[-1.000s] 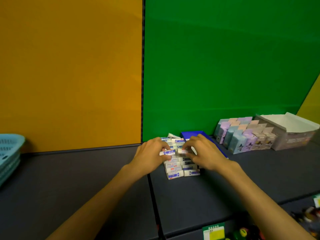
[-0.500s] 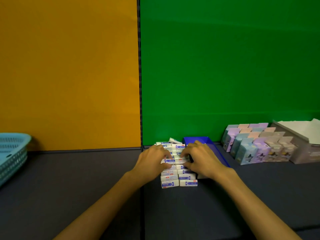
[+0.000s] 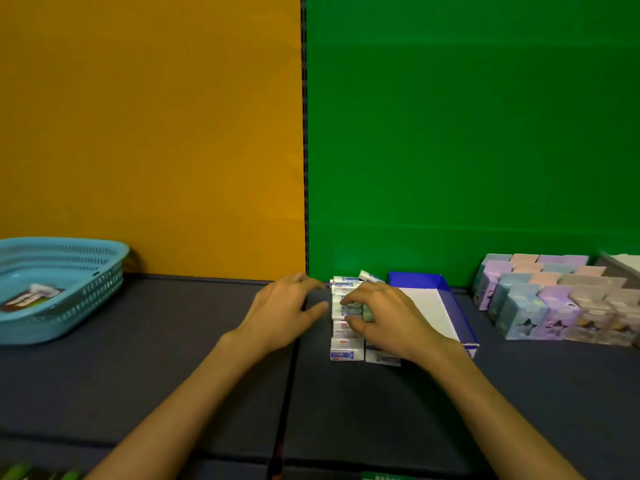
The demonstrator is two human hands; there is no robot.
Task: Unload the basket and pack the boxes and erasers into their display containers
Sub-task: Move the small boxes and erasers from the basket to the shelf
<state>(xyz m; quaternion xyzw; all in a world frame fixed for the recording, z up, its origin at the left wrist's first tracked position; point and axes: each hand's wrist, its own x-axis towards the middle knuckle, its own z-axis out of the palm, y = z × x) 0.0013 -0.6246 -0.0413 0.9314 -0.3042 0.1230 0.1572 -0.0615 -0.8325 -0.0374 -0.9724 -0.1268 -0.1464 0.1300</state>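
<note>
On the dark table [image 3: 173,375], right hand [image 3: 391,317] fingers grasp stacked erasers [image 3: 346,348]; left hand [image 3: 284,313] relaxed.

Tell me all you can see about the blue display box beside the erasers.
The blue display box is a shallow open tray, apparently cardboard, blue outside and white inside. It lies flat on the dark table, with nothing visible inside, right of the stacked erasers. The right hand covers its near left edge.
</note>
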